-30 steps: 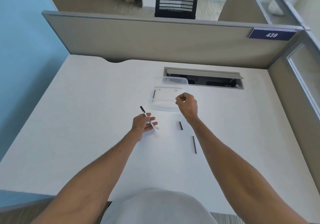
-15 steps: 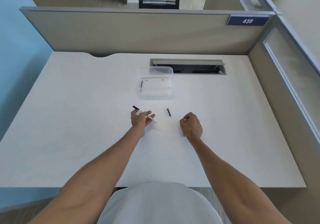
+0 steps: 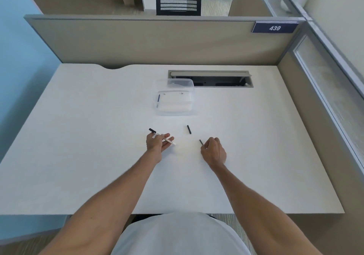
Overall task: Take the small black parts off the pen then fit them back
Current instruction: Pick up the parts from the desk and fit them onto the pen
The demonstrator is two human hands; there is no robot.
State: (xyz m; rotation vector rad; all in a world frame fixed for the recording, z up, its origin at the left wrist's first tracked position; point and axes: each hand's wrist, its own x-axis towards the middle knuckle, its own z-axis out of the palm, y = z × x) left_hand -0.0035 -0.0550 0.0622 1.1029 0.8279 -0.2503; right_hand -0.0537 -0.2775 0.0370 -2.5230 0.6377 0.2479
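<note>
Left hand [image 3: 157,144]: my fingers loosely hold the pen [image 3: 163,137].
Right hand [image 3: 213,151]: I pinch a thin black part [image 3: 201,142].

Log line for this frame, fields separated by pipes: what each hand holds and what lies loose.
left hand: holds pen | right hand: pinches thin black part | short black part: loose on desk | clear container: one dark stick inside

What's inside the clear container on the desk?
The clear container holds one thin dark rod along its left side. Two tiny dark specks sit near the far wall; what they are cannot be told. Nothing covers the inside, and the rest looks empty.
</note>
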